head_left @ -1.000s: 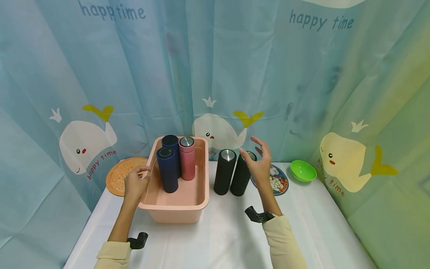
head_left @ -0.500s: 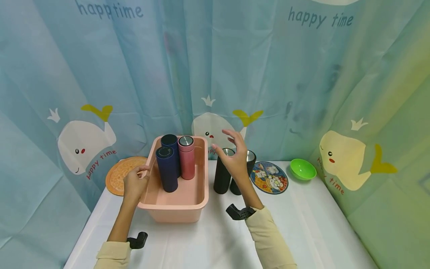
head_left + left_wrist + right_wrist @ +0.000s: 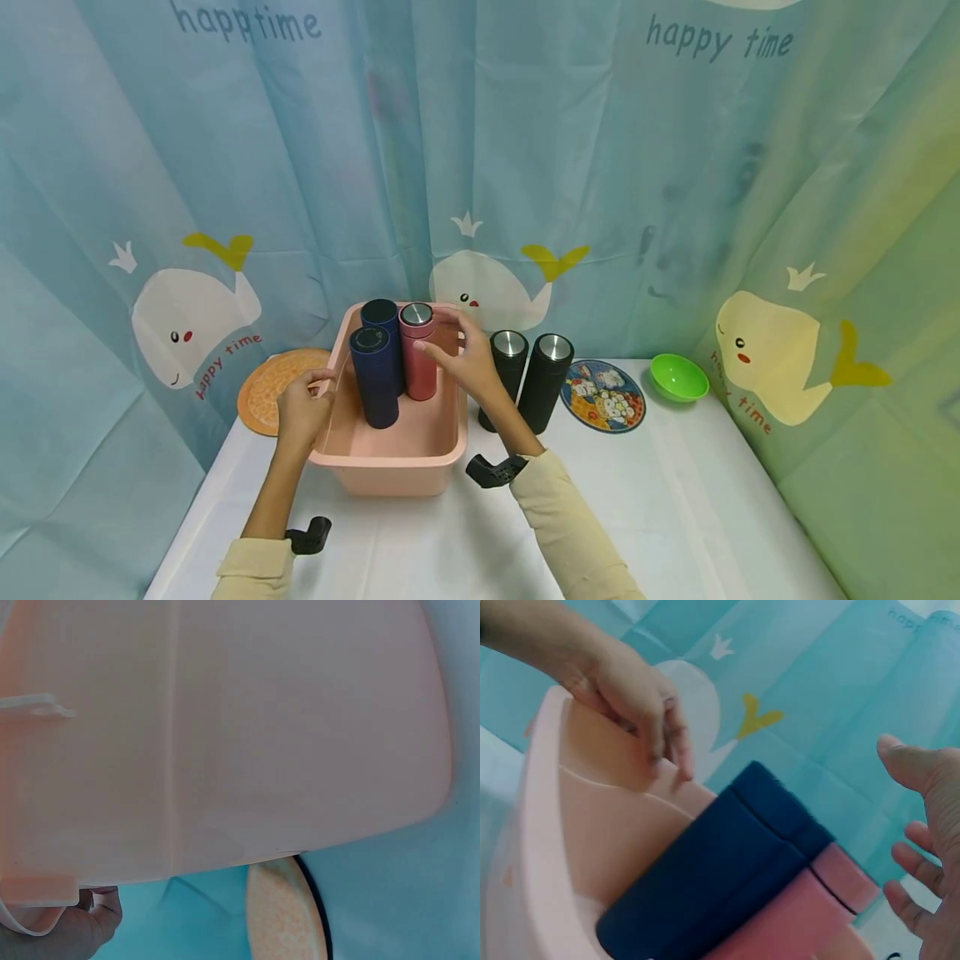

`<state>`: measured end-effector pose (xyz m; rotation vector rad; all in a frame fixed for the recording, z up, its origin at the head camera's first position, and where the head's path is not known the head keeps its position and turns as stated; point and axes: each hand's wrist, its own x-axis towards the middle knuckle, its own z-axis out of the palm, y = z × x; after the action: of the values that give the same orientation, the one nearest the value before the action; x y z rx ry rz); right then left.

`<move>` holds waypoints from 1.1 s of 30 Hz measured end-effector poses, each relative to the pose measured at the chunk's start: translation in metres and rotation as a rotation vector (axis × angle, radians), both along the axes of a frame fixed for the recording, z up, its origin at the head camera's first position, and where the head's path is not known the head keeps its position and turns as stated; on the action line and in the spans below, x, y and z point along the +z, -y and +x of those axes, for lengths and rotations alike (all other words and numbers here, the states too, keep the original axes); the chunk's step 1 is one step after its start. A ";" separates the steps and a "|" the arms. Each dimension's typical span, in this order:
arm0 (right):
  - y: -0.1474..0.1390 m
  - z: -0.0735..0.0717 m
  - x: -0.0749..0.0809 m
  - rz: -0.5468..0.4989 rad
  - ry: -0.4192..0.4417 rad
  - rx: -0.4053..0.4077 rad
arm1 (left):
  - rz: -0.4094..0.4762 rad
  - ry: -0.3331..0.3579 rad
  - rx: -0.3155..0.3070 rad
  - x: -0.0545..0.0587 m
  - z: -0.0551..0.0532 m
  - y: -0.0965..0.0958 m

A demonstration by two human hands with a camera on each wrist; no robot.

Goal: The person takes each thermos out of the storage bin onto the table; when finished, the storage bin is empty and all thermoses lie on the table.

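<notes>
A pink plastic tub point(image 3: 390, 482) stands on the white table. Inside it are two upright dark blue thermos flasks, one in front point(image 3: 375, 383) and one behind point(image 3: 380, 312), and a pink thermos flask point(image 3: 420, 367) with a steel-topped lid. My left hand point(image 3: 303, 412) grips the tub's left rim, fingers over the edge; the left wrist view shows the hand point(image 3: 67, 930) beside the tub's outer wall point(image 3: 300, 735). My right hand point(image 3: 474, 362) is over the tub's right rim, thumb and fingers spread beside the pink flask's lid. In the right wrist view, a gap separates these fingers from the lid point(image 3: 845, 877).
Two black thermos flasks, one nearer point(image 3: 510, 354) and one farther right point(image 3: 546, 383), stand right of the tub. Behind them lie a patterned round mat point(image 3: 603, 396) and a green bowl point(image 3: 678, 377). A waffle-patterned disc point(image 3: 270, 392) is at left. A curtain point(image 3: 525, 150) closes the back.
My right hand has moved left from the black flasks, past both of them, to the pink flask in the tub. My left hand has stayed at the tub's rim.
</notes>
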<state>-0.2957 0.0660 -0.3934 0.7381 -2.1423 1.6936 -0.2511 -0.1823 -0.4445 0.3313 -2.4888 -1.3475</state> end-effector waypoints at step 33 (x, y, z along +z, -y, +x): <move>0.068 -0.017 -0.037 0.235 0.212 -0.022 | 0.001 0.022 0.004 -0.002 -0.001 0.000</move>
<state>-0.3127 -0.0024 -0.4303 0.6153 -2.5170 1.5882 -0.2516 -0.1819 -0.4464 0.3532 -2.5041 -1.3505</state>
